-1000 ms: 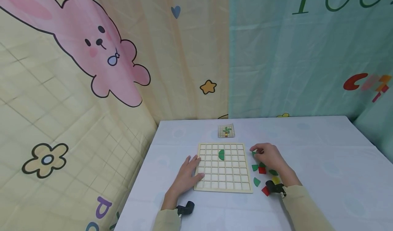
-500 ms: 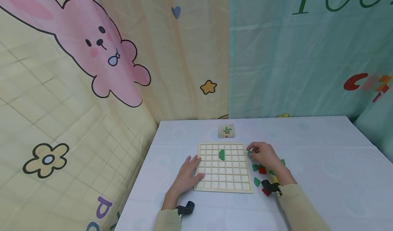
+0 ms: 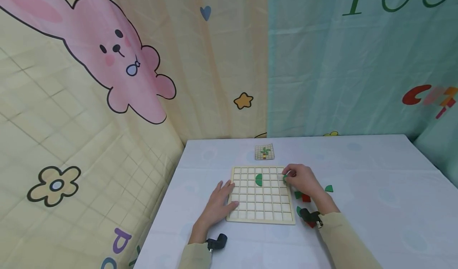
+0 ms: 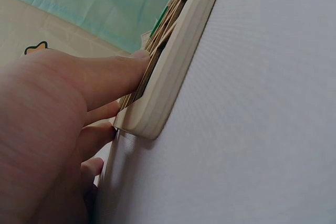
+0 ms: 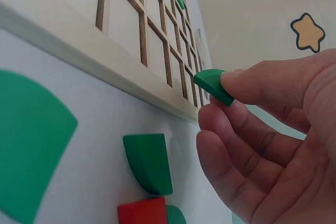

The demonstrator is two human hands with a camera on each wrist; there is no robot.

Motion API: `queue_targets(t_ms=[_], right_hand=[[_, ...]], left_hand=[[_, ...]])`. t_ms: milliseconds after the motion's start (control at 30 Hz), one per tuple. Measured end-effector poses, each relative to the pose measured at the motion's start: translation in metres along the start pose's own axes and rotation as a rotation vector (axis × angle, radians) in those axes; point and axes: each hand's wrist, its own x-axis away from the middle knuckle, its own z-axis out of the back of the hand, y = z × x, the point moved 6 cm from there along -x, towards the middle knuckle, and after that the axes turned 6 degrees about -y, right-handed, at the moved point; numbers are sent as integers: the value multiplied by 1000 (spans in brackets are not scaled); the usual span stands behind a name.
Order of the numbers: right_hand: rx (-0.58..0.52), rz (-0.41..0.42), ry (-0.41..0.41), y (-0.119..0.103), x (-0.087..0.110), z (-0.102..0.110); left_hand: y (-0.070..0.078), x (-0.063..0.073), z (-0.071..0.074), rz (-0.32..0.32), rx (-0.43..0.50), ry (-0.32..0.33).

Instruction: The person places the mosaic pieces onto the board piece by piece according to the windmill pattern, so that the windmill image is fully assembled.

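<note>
My right hand (image 3: pixel 303 180) pinches a green quarter-circle piece (image 5: pixel 212 84) between thumb and fingers, over the right edge of a wooden grid board (image 3: pixel 261 222). In the right wrist view, the piece is tilted, with the board's frame (image 5: pixel 100 59) beyond it. My left hand (image 3: pixel 216 205) lies at the board's left side, fingers spread, thumb on the rim; the left wrist view shows that thumb (image 4: pixel 118 77) on the board's edge. Two green quarter-circle pieces (image 3: pixel 259 180) sit together in upper squares of the board, forming a half round.
Loose pieces lie right of the board: a red square (image 3: pixel 306 198), a green piece (image 3: pixel 329 188) and several others, partly hidden by the right wrist's camera (image 3: pixel 309 215). Behind the board lies a small gridded card (image 3: pixel 264 152) with a coloured pattern. A white cloth covers the table (image 3: pixel 379 205).
My right hand has moved left with the green quarter-circle piece, from beside the board to over its right edge, uncovering a green piece at the right. The left hand stays put.
</note>
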Motion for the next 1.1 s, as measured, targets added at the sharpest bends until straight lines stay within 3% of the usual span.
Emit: queue_targets(t_ms=[1100], right_hand=[[-38,114,-7,-27,-5,-28]], left_hand=[[0,-1,-1,-4,-15,-1]])
